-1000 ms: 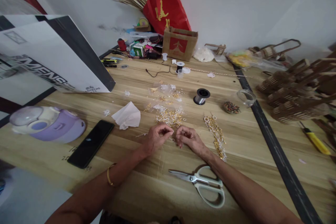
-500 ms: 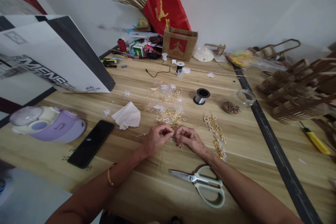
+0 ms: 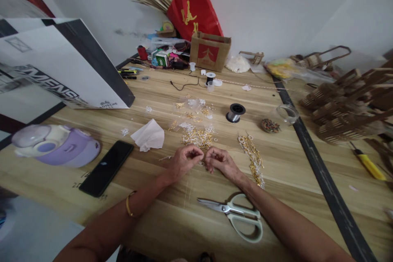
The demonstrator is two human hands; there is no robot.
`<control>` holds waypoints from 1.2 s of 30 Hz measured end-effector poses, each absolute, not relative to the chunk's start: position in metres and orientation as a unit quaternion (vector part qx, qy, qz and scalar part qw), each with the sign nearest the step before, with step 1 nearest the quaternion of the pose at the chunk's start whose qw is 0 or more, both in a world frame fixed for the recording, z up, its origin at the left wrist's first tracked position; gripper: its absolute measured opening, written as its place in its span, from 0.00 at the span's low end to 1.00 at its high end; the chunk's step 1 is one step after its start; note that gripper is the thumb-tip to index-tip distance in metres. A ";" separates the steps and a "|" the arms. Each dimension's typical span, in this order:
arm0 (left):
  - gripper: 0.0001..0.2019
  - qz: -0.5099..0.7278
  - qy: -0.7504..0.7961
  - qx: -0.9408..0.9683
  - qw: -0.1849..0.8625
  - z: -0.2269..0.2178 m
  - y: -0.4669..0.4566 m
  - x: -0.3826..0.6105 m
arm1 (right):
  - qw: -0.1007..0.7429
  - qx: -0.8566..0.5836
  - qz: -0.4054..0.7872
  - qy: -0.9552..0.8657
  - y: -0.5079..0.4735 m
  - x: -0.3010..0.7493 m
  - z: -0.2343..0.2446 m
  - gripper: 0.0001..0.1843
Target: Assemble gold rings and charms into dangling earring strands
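Observation:
My left hand (image 3: pixel 185 161) and my right hand (image 3: pixel 221 161) meet almost fingertip to fingertip low over the table. Both are closed in a pinch; whatever sits between the fingertips is too small to make out. Just beyond them lies a heap of gold and clear beads (image 3: pixel 197 136). A small pale ring (image 3: pixel 201 163) rests on the wood below my fingers. To the right of my right hand stretch strands of gold and clear beads (image 3: pixel 253 159). Scissors (image 3: pixel 229 208) with pale handles lie in front of my right forearm, blades pointing left.
A phone (image 3: pixel 107 168), a crumpled tissue (image 3: pixel 148 136) and a purple bottle (image 3: pixel 61 145) lie on the left. Behind the heap stands a spool of wire (image 3: pixel 236 112). A glass jar (image 3: pixel 287 114) of dark beads lies tipped at right, near woven baskets (image 3: pixel 340 106).

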State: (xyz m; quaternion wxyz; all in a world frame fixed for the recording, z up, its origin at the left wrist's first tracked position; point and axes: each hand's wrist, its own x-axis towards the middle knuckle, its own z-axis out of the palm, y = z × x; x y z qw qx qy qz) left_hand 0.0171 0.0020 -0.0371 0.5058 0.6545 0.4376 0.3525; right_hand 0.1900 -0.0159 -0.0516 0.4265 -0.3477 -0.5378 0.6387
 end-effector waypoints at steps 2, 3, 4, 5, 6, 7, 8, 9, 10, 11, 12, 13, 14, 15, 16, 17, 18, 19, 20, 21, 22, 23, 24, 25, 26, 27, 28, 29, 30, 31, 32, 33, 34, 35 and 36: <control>0.03 0.353 0.434 0.654 0.509 -0.037 0.002 0.017 | 0.428 -0.345 0.641 -0.535 -0.016 0.190 -0.052 0.13; 0.03 0.353 0.433 0.653 0.511 -0.037 0.002 0.017 | 0.429 -0.344 0.643 -0.533 -0.016 0.190 -0.052 0.12; 0.03 0.351 0.434 0.652 0.514 -0.037 0.002 0.017 | 0.430 -0.343 0.644 -0.531 -0.016 0.190 -0.052 0.12; 0.03 0.349 0.435 0.650 0.516 -0.036 0.002 0.017 | 0.430 -0.342 0.646 -0.530 -0.016 0.190 -0.052 0.12; 0.03 0.348 0.435 0.648 0.519 -0.035 0.002 0.017 | 0.430 -0.341 0.647 -0.529 -0.016 0.190 -0.052 0.12; 0.03 0.347 0.435 0.646 0.522 -0.034 0.002 0.018 | 0.429 -0.341 0.648 -0.529 -0.016 0.190 -0.052 0.12; 0.03 0.347 0.434 0.644 0.525 -0.033 0.002 0.018 | 0.429 -0.340 0.648 -0.529 -0.016 0.190 -0.052 0.12; 0.03 0.349 0.433 0.643 0.527 -0.032 0.002 0.018 | 0.429 -0.339 0.649 -0.529 -0.016 0.191 -0.053 0.11; 0.03 0.350 0.432 0.640 0.530 -0.032 0.002 0.018 | 0.429 -0.339 0.649 -0.529 -0.016 0.191 -0.053 0.11; 0.03 0.350 0.432 0.638 0.532 -0.032 0.002 0.018 | 0.429 -0.339 0.650 -0.528 -0.016 0.191 -0.053 0.11; 0.03 0.350 0.431 0.637 0.536 -0.032 0.002 0.018 | 0.430 -0.338 0.650 -0.528 -0.016 0.191 -0.054 0.11; 0.03 0.348 0.429 0.635 0.540 -0.032 0.002 0.018 | 0.430 -0.338 0.650 -0.527 -0.016 0.191 -0.055 0.11; 0.03 0.346 0.427 0.634 0.544 -0.033 0.003 0.018 | 0.430 -0.338 0.650 -0.527 -0.016 0.191 -0.055 0.11; 0.03 0.344 0.423 0.632 0.550 -0.033 0.003 0.018 | 0.430 -0.339 0.650 -0.527 -0.016 0.191 -0.056 0.11; 0.03 0.343 0.419 0.631 0.555 -0.034 0.003 0.018 | 0.429 -0.339 0.649 -0.528 -0.016 0.191 -0.056 0.11; 0.04 0.342 0.415 0.631 0.559 -0.034 0.003 0.017 | 0.429 -0.340 0.649 -0.528 -0.015 0.191 -0.056 0.11; 0.04 0.343 0.410 0.631 0.562 -0.035 0.003 0.017 | 0.429 -0.341 0.649 -0.528 -0.015 0.191 -0.056 0.11; 0.04 0.343 0.407 0.631 0.564 -0.035 0.004 0.017 | 0.429 -0.341 0.649 -0.528 -0.015 0.191 -0.056 0.11; 0.04 0.344 0.404 0.631 0.566 -0.035 0.004 0.017 | 0.429 -0.342 0.649 -0.528 -0.015 0.191 -0.055 0.11; 0.04 0.344 0.402 0.631 0.567 -0.035 0.004 0.017 | 0.429 -0.343 0.648 -0.528 -0.015 0.191 -0.055 0.11; 0.04 0.344 0.401 0.631 0.568 -0.035 0.004 0.016 | 0.429 -0.343 0.647 -0.528 -0.015 0.191 -0.055 0.11; 0.05 0.343 0.400 0.631 0.569 -0.034 0.004 0.016 | 0.429 -0.343 0.648 -0.528 -0.015 0.192 -0.055 0.11; 0.05 0.343 0.398 0.631 0.570 -0.034 0.004 0.016 | 0.429 -0.342 0.649 -0.528 -0.015 0.192 -0.055 0.10; 0.05 0.343 0.396 0.633 0.571 -0.034 0.004 0.016 | 0.429 -0.341 0.650 -0.527 -0.015 0.192 -0.055 0.10; 0.05 0.342 0.393 0.635 0.571 -0.034 0.004 0.016 | 0.429 -0.339 0.652 -0.525 -0.015 0.192 -0.055 0.10; 0.05 0.341 0.391 0.636 0.571 -0.034 0.004 0.016 | 0.429 -0.338 0.653 -0.524 -0.015 0.192 -0.056 0.10; 0.05 0.340 0.390 0.638 0.571 -0.034 0.004 0.016 | 0.430 -0.337 0.654 -0.524 -0.015 0.192 -0.056 0.10; 0.05 0.339 0.388 0.639 0.571 -0.034 0.004 0.016 | 0.430 -0.336 0.654 -0.524 -0.015 0.192 -0.056 0.10; 0.05 0.338 0.388 0.639 0.572 -0.034 0.004 0.015 | 0.430 -0.336 0.653 -0.525 -0.015 0.192 -0.057 0.10; 0.05 0.337 0.389 0.640 0.571 -0.034 0.004 0.015 | 0.431 -0.335 0.653 -0.525 -0.015 0.192 -0.057 0.10; 0.05 0.336 0.390 0.640 0.571 -0.034 0.004 0.015 | 0.431 -0.334 0.653 -0.526 -0.015 0.192 -0.057 0.10; 0.05 0.335 0.390 0.641 0.570 -0.035 0.004 0.015 | 0.431 -0.334 0.653 -0.526 -0.015 0.192 -0.057 0.11; 0.06 0.334 0.389 0.641 0.571 -0.035 0.005 0.015 | 0.430 -0.333 0.653 -0.527 -0.015 0.192 -0.057 0.11; 0.06 0.333 0.388 0.641 0.573 -0.036 0.005 0.015 | 0.430 -0.333 0.653 -0.527 -0.015 0.192 -0.057 0.10; 0.06 0.332 0.386 0.639 0.577 -0.037 0.005 0.015 | 0.430 -0.334 0.653 -0.527 -0.015 0.192 -0.057 0.10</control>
